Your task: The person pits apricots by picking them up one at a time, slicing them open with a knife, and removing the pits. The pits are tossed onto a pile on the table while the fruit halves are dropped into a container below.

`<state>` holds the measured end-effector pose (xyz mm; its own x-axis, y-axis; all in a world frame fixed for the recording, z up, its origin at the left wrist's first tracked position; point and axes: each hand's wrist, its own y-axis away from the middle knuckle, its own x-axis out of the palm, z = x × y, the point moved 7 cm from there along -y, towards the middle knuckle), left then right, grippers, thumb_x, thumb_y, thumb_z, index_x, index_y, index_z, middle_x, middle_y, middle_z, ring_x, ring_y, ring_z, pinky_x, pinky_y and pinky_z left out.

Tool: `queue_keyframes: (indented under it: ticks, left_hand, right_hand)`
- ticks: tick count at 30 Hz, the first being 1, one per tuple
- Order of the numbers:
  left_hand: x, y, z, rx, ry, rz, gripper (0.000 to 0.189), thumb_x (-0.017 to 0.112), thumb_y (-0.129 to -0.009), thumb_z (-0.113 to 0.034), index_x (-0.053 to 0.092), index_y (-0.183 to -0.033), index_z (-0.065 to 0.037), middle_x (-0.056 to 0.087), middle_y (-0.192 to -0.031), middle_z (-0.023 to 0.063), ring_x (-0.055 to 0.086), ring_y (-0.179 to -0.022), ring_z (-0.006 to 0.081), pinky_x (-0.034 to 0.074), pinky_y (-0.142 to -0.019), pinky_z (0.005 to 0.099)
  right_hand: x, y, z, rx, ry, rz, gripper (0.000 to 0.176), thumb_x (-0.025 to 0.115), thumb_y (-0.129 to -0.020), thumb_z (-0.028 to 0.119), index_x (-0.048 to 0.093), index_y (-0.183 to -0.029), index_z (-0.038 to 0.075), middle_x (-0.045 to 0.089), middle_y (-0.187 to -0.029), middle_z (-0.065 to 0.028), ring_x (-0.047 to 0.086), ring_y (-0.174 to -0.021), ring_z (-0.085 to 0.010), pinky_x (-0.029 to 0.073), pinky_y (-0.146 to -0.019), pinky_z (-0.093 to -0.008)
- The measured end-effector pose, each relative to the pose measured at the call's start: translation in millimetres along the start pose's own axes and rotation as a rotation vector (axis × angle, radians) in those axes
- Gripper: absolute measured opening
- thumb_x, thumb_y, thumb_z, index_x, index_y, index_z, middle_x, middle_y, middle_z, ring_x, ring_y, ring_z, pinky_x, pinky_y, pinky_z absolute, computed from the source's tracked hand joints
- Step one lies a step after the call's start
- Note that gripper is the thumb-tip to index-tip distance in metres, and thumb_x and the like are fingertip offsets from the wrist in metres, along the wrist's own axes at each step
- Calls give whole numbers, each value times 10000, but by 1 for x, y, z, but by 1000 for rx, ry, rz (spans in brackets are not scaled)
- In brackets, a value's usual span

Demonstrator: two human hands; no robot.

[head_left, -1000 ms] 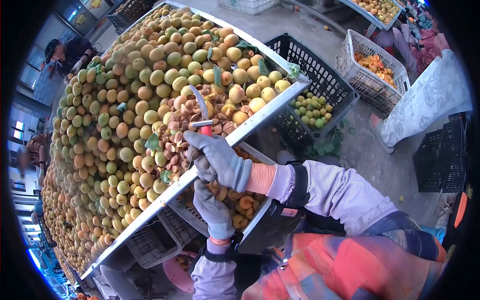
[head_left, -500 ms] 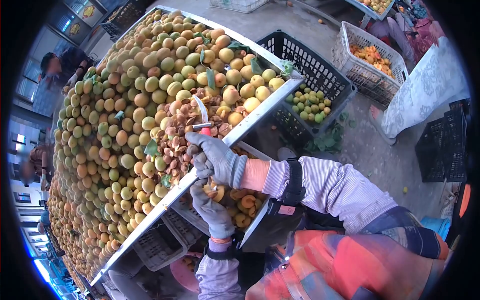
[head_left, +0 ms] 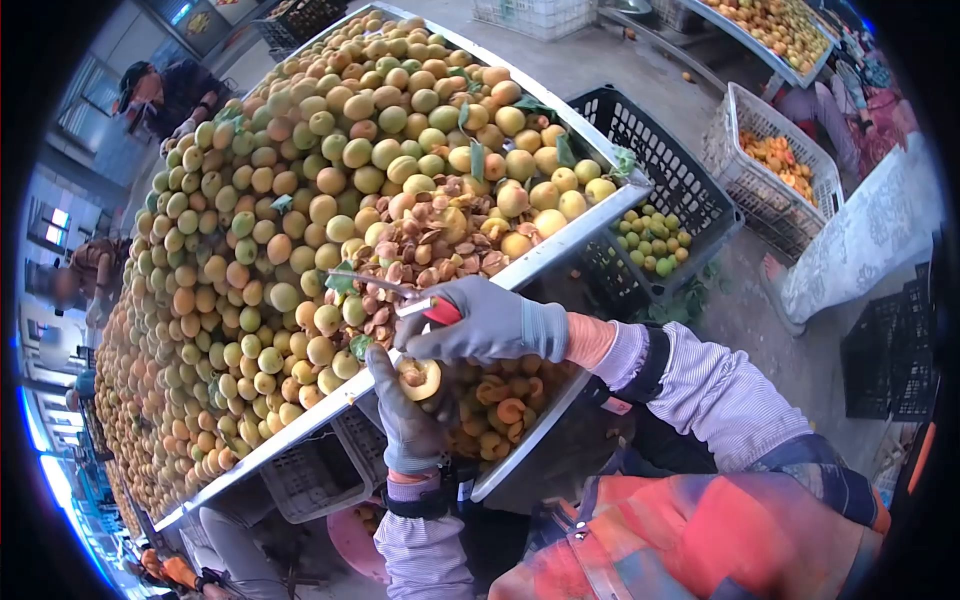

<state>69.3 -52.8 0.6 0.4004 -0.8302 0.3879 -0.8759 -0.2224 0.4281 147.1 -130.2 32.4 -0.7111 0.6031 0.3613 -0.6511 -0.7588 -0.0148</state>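
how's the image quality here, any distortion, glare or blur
Head view: wide-lens bending, with blacked-out corners; head view: window panes at left washed out, blue-white glare along the lower left edge; head view: the knife blade looks slightly smeared, perhaps by motion, while the heaped fruit nearby reads fairly crisp.
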Motion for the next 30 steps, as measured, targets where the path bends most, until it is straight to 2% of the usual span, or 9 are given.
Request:
queue_keyframes:
  ticks: [3,4,5,11,13,15,19,25,30]
  left_hand:
    - [1,-6,1,54,-110,215,649,245,-917,-600,575,-769,-62,390,-459,-34,297,-350,69,240,-321,197]
    - [-3,-7,2,46,-123,171,682,200,-926,-591,560,-786,-29,423,-484,-2,366,-378,91,324,-354,215]
    - [-3,-6,5,45,-117,169,682,200,-926,-591,560,-786,-29,423,-484,-2,366,-378,91,324,-354,215]
    - [-4,-6,27,108,-248,2,528,229,-968,-482,514,-864,-51,490,-610,19,402,-402,87,357,-384,202]
    - [3,-3,36,-19,-118,83,460,268,-965,-460,468,-919,-48,498,-649,21,437,-422,88,379,-395,208]
    - [13,7,15,397,-449,61,473,303,-946,-483,448,-953,-33,489,-666,21,454,-423,93,404,-398,227]
    - [10,4,19,442,-392,89,486,361,-935,-448,455,-1091,2,524,-789,25,520,-651,82,447,-554,216]
    - [-5,8,25,594,-637,-57,394,350,-974,-287,510,-1101,50,581,-924,68,531,-803,133,440,-755,268]
    - [6,13,17,620,-572,56,377,342,-982,-300,507,-997,38,539,-845,33,493,-780,115,419,-719,251]
  right_hand:
    - [-15,13,6,107,-216,-130,90,603,-834,120,637,-838,37,633,-737,-26,499,-449,-50,330,-318,-188]
    - [-16,7,31,-276,-259,-55,151,568,-868,163,624,-821,31,623,-701,-43,472,-414,-45,314,-292,-190]
    - [-30,11,21,-44,-333,-243,248,577,-872,266,608,-793,33,574,-612,-35,428,-379,-47,310,-307,-195]
    - [-28,6,7,-74,-595,-439,333,610,-842,348,593,-736,33,494,-512,-7,374,-329,-70,315,-325,-213]
    - [-23,5,5,-61,-625,-391,342,618,-838,347,588,-709,32,499,-513,-9,385,-325,-75,310,-310,-215]
    - [-19,6,6,-44,-513,-444,351,622,-837,351,583,-697,32,503,-514,-15,396,-325,-74,303,-299,-216]
    - [-7,1,-7,-20,-489,-500,348,620,-837,344,577,-696,28,486,-496,-14,385,-325,-68,305,-301,-207]
    - [-19,-5,-53,233,-745,-511,325,629,-820,366,536,-701,78,379,-466,43,284,-313,-56,239,-315,-207]
    - [-13,-11,-58,304,-1009,-433,334,595,-838,396,514,-728,91,337,-457,68,239,-316,-56,205,-324,-225]
